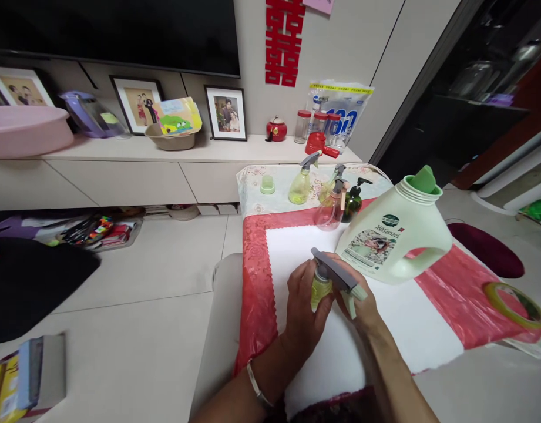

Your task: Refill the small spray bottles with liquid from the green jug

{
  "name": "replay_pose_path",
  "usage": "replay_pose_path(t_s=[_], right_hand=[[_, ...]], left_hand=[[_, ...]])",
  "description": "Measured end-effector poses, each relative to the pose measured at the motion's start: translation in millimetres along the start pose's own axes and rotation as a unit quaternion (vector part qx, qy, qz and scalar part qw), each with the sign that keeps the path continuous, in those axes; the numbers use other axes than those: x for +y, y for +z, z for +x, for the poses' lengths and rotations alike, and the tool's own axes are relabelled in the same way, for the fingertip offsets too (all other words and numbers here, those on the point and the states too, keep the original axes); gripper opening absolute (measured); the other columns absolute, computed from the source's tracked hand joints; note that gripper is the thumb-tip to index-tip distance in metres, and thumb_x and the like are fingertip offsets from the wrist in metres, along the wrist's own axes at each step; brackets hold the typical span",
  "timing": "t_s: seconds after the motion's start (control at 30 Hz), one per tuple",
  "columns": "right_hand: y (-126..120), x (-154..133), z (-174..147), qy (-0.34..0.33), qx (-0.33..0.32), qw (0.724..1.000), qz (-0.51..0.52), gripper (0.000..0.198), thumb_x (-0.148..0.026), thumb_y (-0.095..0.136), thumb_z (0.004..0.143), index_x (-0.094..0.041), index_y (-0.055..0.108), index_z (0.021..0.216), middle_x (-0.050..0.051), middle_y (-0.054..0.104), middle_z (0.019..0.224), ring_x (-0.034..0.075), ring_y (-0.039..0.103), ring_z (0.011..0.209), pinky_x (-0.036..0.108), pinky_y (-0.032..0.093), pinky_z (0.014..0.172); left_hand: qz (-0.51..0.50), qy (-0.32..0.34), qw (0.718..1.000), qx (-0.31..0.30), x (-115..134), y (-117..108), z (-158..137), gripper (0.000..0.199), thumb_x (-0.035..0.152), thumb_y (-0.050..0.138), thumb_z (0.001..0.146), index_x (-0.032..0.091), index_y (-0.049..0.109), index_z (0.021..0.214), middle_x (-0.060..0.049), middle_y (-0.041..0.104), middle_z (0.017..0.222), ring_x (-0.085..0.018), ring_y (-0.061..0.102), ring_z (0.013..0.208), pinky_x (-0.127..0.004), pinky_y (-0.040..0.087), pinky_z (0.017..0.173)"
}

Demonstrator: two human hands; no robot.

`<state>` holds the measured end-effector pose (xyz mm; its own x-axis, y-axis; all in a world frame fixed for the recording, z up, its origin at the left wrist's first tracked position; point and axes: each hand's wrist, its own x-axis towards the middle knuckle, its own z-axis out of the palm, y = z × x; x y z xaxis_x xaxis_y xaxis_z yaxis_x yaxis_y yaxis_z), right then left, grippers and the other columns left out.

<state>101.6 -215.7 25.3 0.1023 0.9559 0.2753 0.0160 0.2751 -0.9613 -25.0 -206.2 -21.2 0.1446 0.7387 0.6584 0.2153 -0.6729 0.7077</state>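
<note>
A small spray bottle with a yellow-green body point(321, 292) is between my hands above the white sheet. My left hand point(302, 305) is wrapped round the body from the left. My right hand point(360, 296) grips the bottle's upper part from the right, just below the grey spray head point(338, 273), whose pale trigger points right. That head hides part of my right fingers. Just beyond my hands stands a large pale green jug point(391, 235), with a green spout showing in its uncapped mouth.
Behind the jug and my hands stand a yellow-green spray bottle point(300, 187), a pink spray bottle point(328, 212) and a dark green pump bottle point(353, 202). A light green cap point(267, 184) lies at the back left. A tape roll point(516, 305) rests on the table's right side.
</note>
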Motion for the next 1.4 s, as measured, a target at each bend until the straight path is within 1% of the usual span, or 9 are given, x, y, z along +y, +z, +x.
replay_pose_path(t_s=[0.17,0.37,0.57,0.83,0.97,1.07,1.23,1.33,1.4], right_hand=[[-3.9,-7.6,6.0,0.01,-0.041,0.999,-0.014,0.031,-0.041,0.07,0.089,-0.025,0.075,0.114,0.01,0.061,0.123,0.023,0.061,0.113,0.036,0.054,0.099],[3.6,-5.0,1.5,-0.021,0.02,0.999,-0.018,0.033,-0.035,0.081,0.08,-0.025,0.072,0.111,0.007,0.063,0.115,0.019,0.062,0.105,0.031,0.055,0.094],[-5.4,-13.6,-0.3,-0.004,-0.041,0.998,-0.053,0.033,-0.036,0.072,0.089,-0.025,0.072,0.12,0.009,0.06,0.13,0.024,0.056,0.124,0.036,0.05,0.105],[10.5,-3.0,-5.2,-0.04,0.06,0.995,-0.063,0.026,-0.033,0.076,0.086,-0.026,0.068,0.11,0.004,0.061,0.11,0.017,0.059,0.107,0.028,0.052,0.094],[4.5,-12.7,-6.2,-0.029,0.011,0.997,-0.072,0.036,-0.036,0.074,0.088,-0.029,0.067,0.123,0.005,0.06,0.125,0.02,0.055,0.124,0.032,0.047,0.106],[1.7,-19.3,-6.0,-0.024,-0.028,0.996,-0.083,0.031,-0.033,0.062,0.098,-0.031,0.066,0.128,0.004,0.06,0.129,0.018,0.057,0.122,0.03,0.047,0.105],[10.2,-9.6,-6.6,-0.044,0.021,0.997,-0.067,0.025,-0.026,0.069,0.093,-0.032,0.066,0.117,-0.001,0.063,0.115,0.014,0.061,0.111,0.025,0.05,0.099],[10.6,-5.2,-7.2,-0.051,0.045,0.996,-0.064,0.03,-0.023,0.073,0.09,-0.033,0.064,0.118,-0.001,0.061,0.117,0.012,0.06,0.113,0.023,0.049,0.099],[7.7,-7.1,-6.6,-0.048,0.023,0.996,-0.069,0.03,-0.026,0.07,0.092,-0.032,0.064,0.122,0.001,0.059,0.124,0.015,0.058,0.118,0.028,0.048,0.102]], left_hand=[[0.008,-0.004,1.0,-0.004,0.0,0.3,-0.3,0.061,0.027,0.051,0.098,0.024,0.03,0.155,-0.018,0.056,0.138,-0.032,0.056,0.127,-0.053,0.055,0.102],[0.009,0.011,1.0,0.002,-5.1,2.6,-4.0,0.058,0.024,0.048,0.099,0.018,0.031,0.154,-0.019,0.055,0.138,-0.029,0.053,0.13,-0.051,0.054,0.106],[-0.002,0.013,1.0,0.009,-3.6,4.9,-2.6,0.057,0.022,0.051,0.099,0.017,0.034,0.153,-0.019,0.055,0.138,-0.028,0.052,0.132,-0.05,0.053,0.107],[-0.008,0.005,1.0,0.002,-0.5,1.2,-0.8,0.054,0.023,0.052,0.098,0.018,0.038,0.15,-0.016,0.056,0.137,-0.027,0.054,0.131,-0.049,0.056,0.105],[0.007,-0.006,1.0,-0.005,2.4,0.2,0.1,0.054,0.018,0.054,0.097,0.02,0.039,0.149,-0.015,0.057,0.137,-0.027,0.054,0.132,-0.049,0.054,0.107],[0.017,-0.007,1.0,-0.002,2.1,0.3,-0.5,0.054,0.022,0.054,0.098,0.021,0.039,0.149,-0.015,0.058,0.136,-0.029,0.056,0.13,-0.05,0.056,0.104],[0.042,-0.009,0.999,-0.002,-3.3,2.7,-6.2,0.049,0.028,0.049,0.099,0.019,0.04,0.146,-0.016,0.063,0.131,-0.03,0.059,0.126,-0.05,0.057,0.101],[0.041,-0.021,0.999,0.002,-4.1,3.6,-7.9,0.049,0.025,0.051,0.097,0.019,0.042,0.144,-0.016,0.064,0.131,-0.031,0.06,0.125,-0.051,0.056,0.101],[0.032,-0.029,0.999,-0.007,-3.2,3.5,-7.5,0.049,0.024,0.052,0.095,0.022,0.043,0.144,-0.015,0.064,0.131,-0.033,0.062,0.123,-0.053,0.056,0.101]])
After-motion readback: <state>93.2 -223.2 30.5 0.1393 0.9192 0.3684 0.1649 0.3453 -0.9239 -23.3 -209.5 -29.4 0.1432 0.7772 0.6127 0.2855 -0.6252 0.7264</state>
